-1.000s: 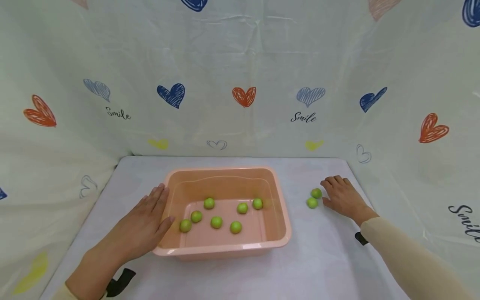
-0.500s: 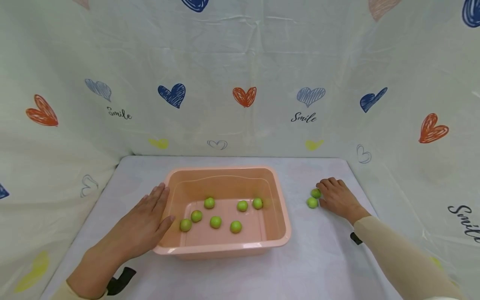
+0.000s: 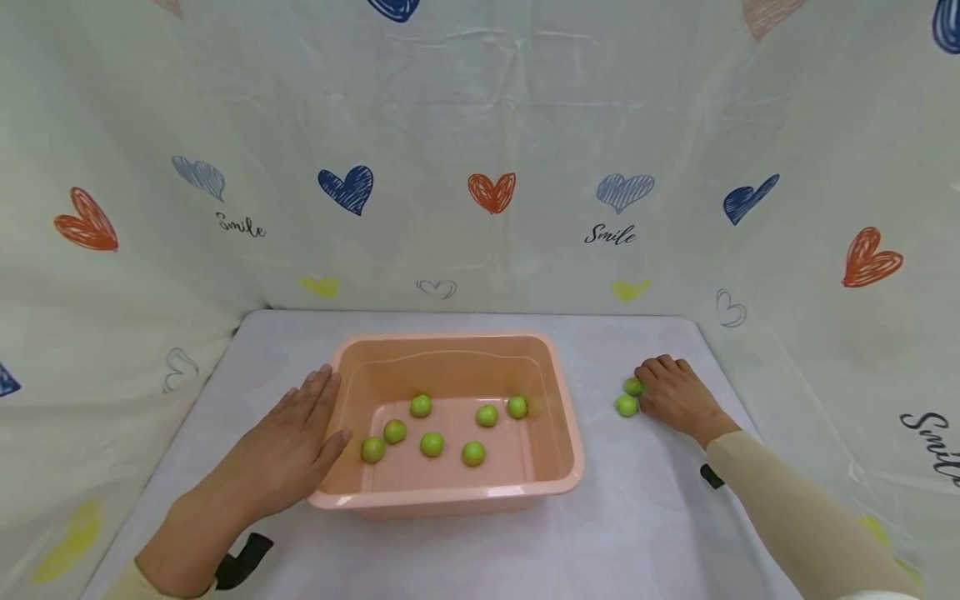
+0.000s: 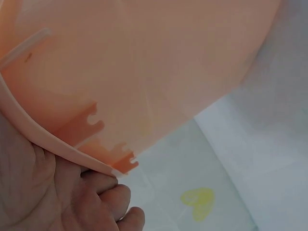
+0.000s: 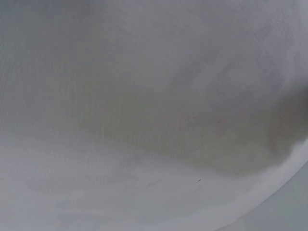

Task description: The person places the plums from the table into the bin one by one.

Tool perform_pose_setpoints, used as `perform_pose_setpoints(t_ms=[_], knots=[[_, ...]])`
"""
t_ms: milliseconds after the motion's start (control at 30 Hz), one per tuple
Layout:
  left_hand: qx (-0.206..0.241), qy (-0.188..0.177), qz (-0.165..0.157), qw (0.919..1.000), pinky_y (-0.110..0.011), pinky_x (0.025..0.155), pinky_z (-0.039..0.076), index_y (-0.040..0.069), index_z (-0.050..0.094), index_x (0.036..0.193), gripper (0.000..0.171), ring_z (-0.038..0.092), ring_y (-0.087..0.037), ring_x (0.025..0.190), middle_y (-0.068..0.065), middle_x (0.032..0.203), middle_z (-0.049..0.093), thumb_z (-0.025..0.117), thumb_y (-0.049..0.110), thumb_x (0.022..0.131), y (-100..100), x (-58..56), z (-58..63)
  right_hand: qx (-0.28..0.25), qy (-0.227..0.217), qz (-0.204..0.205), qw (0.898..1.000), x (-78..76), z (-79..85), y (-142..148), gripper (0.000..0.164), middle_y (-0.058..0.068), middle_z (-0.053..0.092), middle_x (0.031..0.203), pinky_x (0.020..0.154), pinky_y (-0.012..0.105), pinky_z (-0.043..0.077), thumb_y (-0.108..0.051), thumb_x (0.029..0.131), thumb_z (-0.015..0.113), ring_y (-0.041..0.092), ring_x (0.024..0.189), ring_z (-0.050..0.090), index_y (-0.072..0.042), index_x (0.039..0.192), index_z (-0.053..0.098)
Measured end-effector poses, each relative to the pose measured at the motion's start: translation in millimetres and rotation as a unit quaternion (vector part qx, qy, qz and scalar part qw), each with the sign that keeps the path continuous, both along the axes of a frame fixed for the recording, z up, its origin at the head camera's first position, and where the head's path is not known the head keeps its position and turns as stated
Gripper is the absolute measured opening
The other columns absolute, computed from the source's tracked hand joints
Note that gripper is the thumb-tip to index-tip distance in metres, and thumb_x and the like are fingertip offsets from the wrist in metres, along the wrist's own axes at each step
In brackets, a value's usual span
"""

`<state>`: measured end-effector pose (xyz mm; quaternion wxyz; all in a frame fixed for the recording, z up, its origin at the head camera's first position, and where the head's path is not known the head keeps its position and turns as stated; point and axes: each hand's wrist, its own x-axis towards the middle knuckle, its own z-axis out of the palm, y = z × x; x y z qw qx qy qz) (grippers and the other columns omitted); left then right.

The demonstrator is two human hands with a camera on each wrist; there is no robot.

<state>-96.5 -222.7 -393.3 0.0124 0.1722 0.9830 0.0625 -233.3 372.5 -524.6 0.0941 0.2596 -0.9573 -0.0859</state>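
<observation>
Flat along the left rim of a pink plastic basin, my left hand keeps its fingers straight. The left wrist view shows the basin's outer wall from below, its rim against the palm and fingers. Several small green balls lie spread over the basin's floor. To the right of it, two more lie on the table. My right hand has its fingers and thumb about the farther green ball, partly covering it. The nearer green ball lies just beside the thumb.
The white-covered table ends at a pale curtain printed with hearts, which hangs at the back and both sides. The right wrist view holds only a blurred grey-white surface.
My right hand has shifted left, from beside the two loose green balls onto the farther one. The left hand stays on the basin's rim.
</observation>
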Motion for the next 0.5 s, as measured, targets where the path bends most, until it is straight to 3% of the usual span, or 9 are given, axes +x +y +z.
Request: perform_pose_setpoints(t_ms=[500], knots=[[-0.002, 0.004, 0.002, 1.0000, -0.065, 0.124, 0.030, -0.012, 0.025, 0.162, 0.080, 0.028, -0.048, 0.157, -0.032, 0.170, 0.024, 0.055, 0.039, 0.109, -0.2, -0.4, -1.3, 0.004, 0.008, -0.045, 0.999, -2.6, -3.6, 0.2, 0.043, 0.015, 0.061, 0.105, 0.095, 0.056, 0.046, -0.034, 0.088, 0.082, 0.037, 0.106, 0.054, -0.001, 0.105, 0.060]])
